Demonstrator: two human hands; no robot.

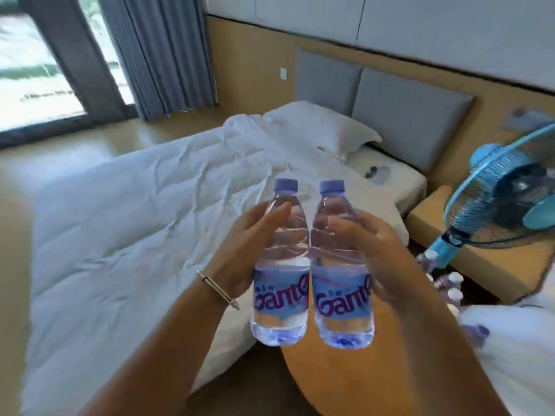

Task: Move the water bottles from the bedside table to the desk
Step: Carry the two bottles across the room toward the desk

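While the left hand (240, 250) grips one water bottle (280, 265) and the right hand (387, 256) grips the other bottle (341, 265), both stand upright, caps up, sides touching above the bed (120, 205).

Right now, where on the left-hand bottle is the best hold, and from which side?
The left hand grips the left bottle well already: around the clear ribbed waist above the label, from its outer left side. The right bottle blocks the inner side.

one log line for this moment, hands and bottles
phase: carrying | left hand: grips left water bottle | right hand: grips right water bottle | bottles: upright, capped, side by side over bed | desk: not seen
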